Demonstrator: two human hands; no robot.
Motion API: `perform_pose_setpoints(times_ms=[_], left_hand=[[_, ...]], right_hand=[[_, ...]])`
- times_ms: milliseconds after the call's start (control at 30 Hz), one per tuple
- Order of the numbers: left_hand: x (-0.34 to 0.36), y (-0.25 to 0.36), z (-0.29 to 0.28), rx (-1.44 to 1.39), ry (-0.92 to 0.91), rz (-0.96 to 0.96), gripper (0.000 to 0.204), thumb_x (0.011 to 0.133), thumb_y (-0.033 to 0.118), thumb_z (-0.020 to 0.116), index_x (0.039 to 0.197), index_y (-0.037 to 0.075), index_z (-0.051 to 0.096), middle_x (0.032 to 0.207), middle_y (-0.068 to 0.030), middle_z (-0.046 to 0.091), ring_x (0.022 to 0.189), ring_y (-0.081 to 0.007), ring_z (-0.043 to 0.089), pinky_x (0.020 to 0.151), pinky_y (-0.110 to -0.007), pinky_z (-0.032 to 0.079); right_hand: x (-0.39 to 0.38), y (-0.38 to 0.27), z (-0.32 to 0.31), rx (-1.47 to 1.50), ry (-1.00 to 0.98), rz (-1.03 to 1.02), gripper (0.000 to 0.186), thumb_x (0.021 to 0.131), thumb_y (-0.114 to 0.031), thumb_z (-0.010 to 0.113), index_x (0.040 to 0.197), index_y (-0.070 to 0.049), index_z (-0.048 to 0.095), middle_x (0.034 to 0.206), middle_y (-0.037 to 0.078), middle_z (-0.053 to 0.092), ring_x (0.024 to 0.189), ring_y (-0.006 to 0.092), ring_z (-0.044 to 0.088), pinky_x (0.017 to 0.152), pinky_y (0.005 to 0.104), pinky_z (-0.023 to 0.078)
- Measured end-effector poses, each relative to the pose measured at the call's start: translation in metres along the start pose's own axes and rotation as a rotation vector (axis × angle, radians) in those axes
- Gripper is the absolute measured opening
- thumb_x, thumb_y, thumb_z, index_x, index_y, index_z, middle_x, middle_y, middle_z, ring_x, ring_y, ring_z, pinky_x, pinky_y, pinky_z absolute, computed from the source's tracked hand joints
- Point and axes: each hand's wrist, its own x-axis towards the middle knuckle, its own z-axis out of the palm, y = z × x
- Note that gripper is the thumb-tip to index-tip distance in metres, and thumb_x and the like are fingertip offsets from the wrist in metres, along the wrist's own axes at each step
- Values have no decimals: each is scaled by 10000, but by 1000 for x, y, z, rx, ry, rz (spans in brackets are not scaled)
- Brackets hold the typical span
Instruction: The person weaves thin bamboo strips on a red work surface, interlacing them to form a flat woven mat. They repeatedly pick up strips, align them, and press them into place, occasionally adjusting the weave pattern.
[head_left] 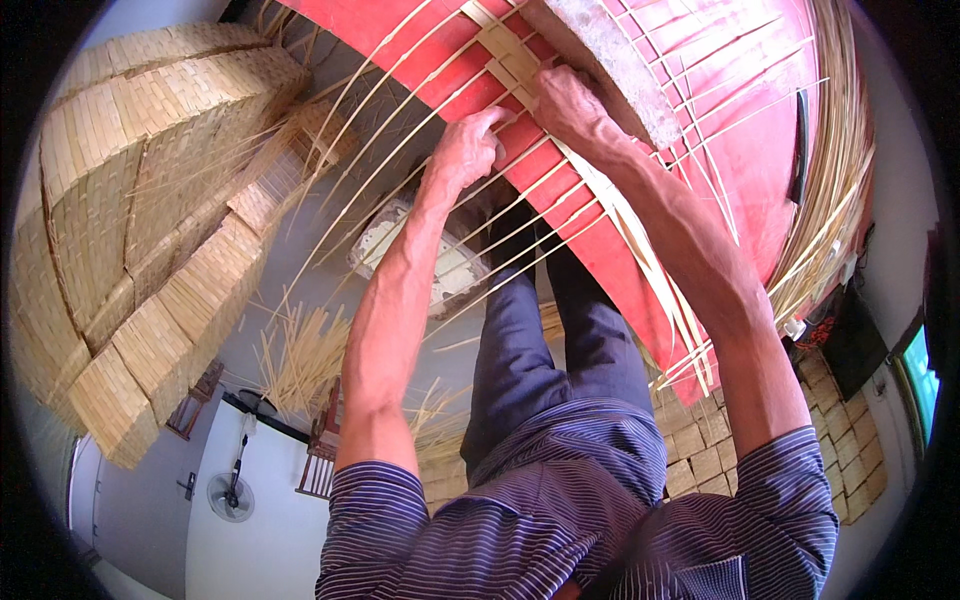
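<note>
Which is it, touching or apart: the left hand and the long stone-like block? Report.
Apart. The head view shows pale woven strips and the right hand between the left hand and the long stone-like block.

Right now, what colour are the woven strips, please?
The strips are pale yellow, clearest in the head view.

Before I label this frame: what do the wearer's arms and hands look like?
Left hand and right hand: both ungloved. Forearms bare, no watch, cables or markings visible. Short sleeves: dark navy with thin pale stripes.
</note>
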Motion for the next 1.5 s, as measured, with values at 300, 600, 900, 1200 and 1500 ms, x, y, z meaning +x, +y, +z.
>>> perform_pose_setpoints(times_ms=[300,600,900,1200,1500], left_hand=[[1,-4,0,49,-20,43,500,804,70,479,1290,103,594,717,-89,680,527,-160,578,536,-320,474],[-2,0,-4,-66,-106,-2,472,857,107,496,1323,82,571,719,-74,662,508,-120,514,520,-286,447],[7,-6,-1,-106,-118,62,483,838,89,502,1314,68,583,751,-67,673,529,-121,537,549,-293,456],[4,-7,1,-109,-97,34,458,871,79,450,1312,80,573,758,-86,680,542,-142,557,574,-309,477],[5,-4,0,-92,-111,4,457,877,97,465,1323,90,566,826,-107,718,541,-132,574,592,-304,501]], right_hand=[[8,4,-20,559,-43,198,137,799,-34,563,779,73,646,783,234,632,724,366,664,625,416,552],[8,2,-24,488,-40,204,129,785,-41,607,781,61,686,721,227,644,739,377,684,666,431,577],[12,3,-19,621,-39,354,147,779,-53,615,824,60,698,785,254,677,770,380,704,667,435,581],[9,4,-2,380,67,157,201,763,-102,612,844,73,669,695,239,669,680,369,705,583,435,582],[-1,10,23,750,254,201,165,809,-54,562,938,48,561,812,311,605,770,491,620,662,527,524]])
